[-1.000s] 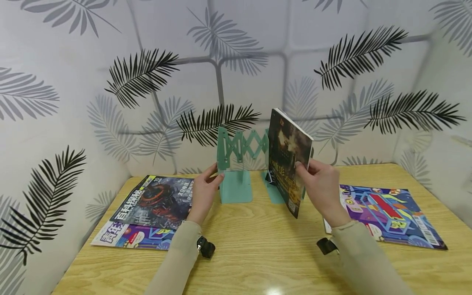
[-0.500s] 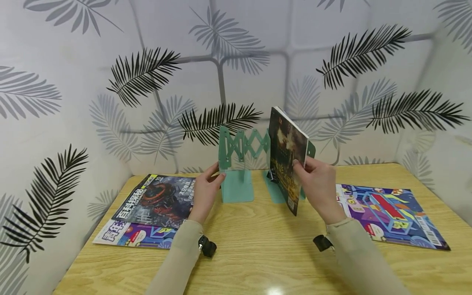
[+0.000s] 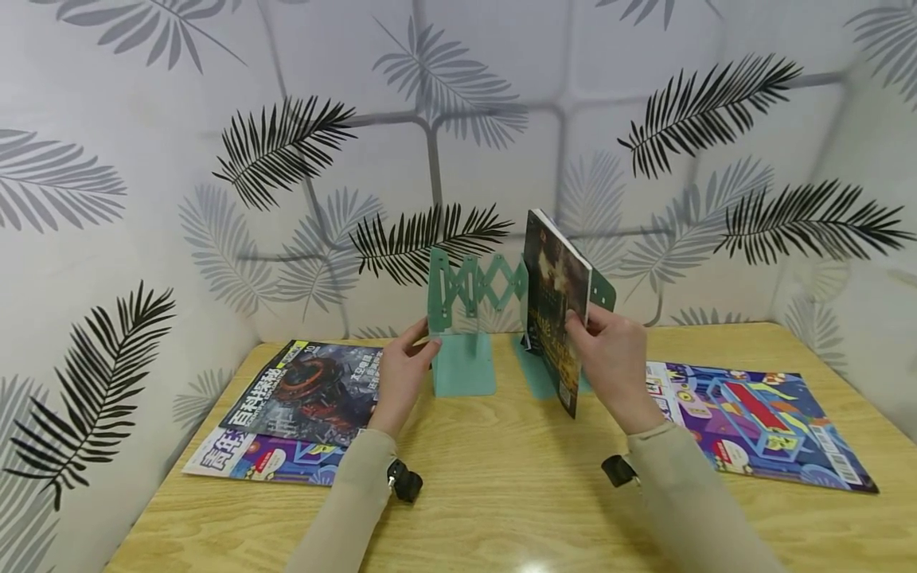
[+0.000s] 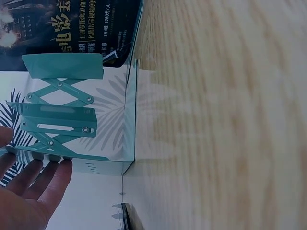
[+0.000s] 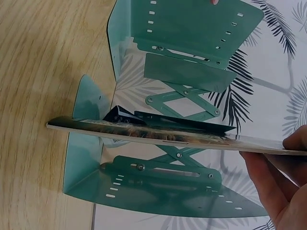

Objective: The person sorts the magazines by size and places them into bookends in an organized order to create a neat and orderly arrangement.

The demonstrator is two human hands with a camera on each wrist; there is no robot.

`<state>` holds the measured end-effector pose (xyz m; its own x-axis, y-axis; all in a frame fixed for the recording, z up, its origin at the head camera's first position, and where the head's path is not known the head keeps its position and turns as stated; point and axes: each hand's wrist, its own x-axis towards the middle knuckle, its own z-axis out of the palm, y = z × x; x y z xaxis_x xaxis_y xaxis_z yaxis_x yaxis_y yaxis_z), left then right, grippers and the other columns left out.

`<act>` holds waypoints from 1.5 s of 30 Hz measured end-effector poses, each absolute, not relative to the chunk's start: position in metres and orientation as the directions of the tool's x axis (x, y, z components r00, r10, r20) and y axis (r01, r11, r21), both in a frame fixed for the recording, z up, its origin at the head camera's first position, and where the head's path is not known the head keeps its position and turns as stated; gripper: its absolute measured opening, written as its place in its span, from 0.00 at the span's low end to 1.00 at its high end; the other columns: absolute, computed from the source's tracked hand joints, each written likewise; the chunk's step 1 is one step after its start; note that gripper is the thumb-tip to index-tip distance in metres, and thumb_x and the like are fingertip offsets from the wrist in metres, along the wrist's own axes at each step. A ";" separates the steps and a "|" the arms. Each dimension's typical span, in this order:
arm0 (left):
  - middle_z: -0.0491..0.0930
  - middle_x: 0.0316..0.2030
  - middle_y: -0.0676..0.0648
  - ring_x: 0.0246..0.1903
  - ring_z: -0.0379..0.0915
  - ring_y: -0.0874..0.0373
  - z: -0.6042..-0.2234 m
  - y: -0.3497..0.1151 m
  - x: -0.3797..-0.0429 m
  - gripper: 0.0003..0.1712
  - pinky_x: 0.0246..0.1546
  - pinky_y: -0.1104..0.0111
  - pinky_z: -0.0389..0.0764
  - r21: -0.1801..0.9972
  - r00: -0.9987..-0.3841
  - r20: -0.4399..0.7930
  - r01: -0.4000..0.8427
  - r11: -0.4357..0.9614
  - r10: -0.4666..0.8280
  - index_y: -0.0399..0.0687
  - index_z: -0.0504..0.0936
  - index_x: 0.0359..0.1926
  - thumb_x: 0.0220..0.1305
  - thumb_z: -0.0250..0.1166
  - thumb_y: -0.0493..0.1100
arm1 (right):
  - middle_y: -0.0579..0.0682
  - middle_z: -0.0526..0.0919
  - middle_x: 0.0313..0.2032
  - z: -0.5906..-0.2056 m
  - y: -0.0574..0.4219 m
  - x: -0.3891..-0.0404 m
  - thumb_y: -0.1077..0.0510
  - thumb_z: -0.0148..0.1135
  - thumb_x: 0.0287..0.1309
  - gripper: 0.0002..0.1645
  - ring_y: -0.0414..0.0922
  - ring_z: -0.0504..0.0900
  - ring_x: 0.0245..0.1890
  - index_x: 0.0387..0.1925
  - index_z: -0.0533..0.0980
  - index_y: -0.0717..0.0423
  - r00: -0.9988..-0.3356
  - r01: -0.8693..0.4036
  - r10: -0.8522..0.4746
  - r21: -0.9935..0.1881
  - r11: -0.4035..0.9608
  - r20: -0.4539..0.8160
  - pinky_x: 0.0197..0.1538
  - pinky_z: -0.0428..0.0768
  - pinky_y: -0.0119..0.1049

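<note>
Magazine edge between spaced bookend plates

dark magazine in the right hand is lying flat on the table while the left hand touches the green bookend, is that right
Not quite: the dark magazine isn't lying flat. The head view shows the right hand holding it up on edge. The rest is right: the left hand touches the green bookend.
</note>
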<state>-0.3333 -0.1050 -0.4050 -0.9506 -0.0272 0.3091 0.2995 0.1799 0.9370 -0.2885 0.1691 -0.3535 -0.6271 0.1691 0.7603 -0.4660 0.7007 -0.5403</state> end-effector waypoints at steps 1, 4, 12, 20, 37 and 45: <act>0.77 0.58 0.49 0.53 0.77 0.53 -0.405 -0.105 -0.334 0.26 0.49 0.56 0.80 0.937 -0.951 0.309 0.300 0.179 -0.026 0.56 0.74 0.68 0.69 0.63 0.45 | 0.49 0.81 0.16 -0.354 0.168 -0.289 0.62 0.65 0.60 0.10 0.41 0.72 0.14 0.24 0.84 0.58 -0.626 -0.466 0.169 -0.538 0.702 0.761 0.17 0.64 0.32; 0.77 0.58 0.50 0.53 0.77 0.53 -0.406 -0.105 -0.334 0.26 0.49 0.56 0.80 0.939 -0.951 0.307 0.298 0.174 -0.026 0.56 0.74 0.67 0.69 0.63 0.45 | 0.48 0.79 0.15 -0.354 0.165 -0.288 0.61 0.64 0.62 0.09 0.42 0.69 0.12 0.26 0.84 0.58 -0.630 -0.470 0.159 -0.536 0.701 0.760 0.17 0.62 0.33; 0.75 0.61 0.44 0.56 0.75 0.48 -0.402 -0.106 -0.334 0.27 0.52 0.53 0.78 0.945 -0.957 0.288 0.284 0.160 -0.005 0.50 0.71 0.69 0.70 0.62 0.44 | 0.44 0.69 0.10 -0.353 0.157 -0.289 0.62 0.63 0.63 0.11 0.42 0.63 0.10 0.23 0.80 0.55 -0.625 -0.463 0.157 -0.525 0.714 0.765 0.16 0.56 0.35; 0.74 0.61 0.39 0.56 0.74 0.44 -0.373 -0.102 -0.306 0.27 0.52 0.52 0.78 0.943 -0.958 0.288 0.283 0.175 -0.002 0.42 0.70 0.69 0.71 0.60 0.38 | 0.44 0.69 0.10 -0.353 0.151 -0.296 0.62 0.62 0.62 0.12 0.42 0.63 0.10 0.22 0.79 0.55 -0.607 -0.462 0.162 -0.511 0.725 0.778 0.17 0.56 0.35; 0.75 0.61 0.41 0.56 0.75 0.45 -0.370 -0.102 -0.302 0.26 0.51 0.53 0.79 0.941 -0.958 0.286 0.282 0.185 0.005 0.44 0.71 0.69 0.71 0.60 0.39 | 0.45 0.68 0.10 -0.354 0.143 -0.297 0.61 0.60 0.66 0.10 0.42 0.63 0.09 0.27 0.81 0.55 -0.640 -0.459 0.151 -0.533 0.710 0.753 0.14 0.57 0.34; 0.75 0.61 0.40 0.56 0.74 0.45 -0.371 -0.102 -0.302 0.26 0.51 0.53 0.79 0.940 -0.956 0.294 0.290 0.182 0.006 0.44 0.71 0.68 0.71 0.60 0.39 | 0.45 0.68 0.10 -0.352 0.139 -0.300 0.63 0.61 0.64 0.11 0.42 0.62 0.10 0.25 0.81 0.55 -0.613 -0.454 0.164 -0.514 0.728 0.773 0.16 0.56 0.35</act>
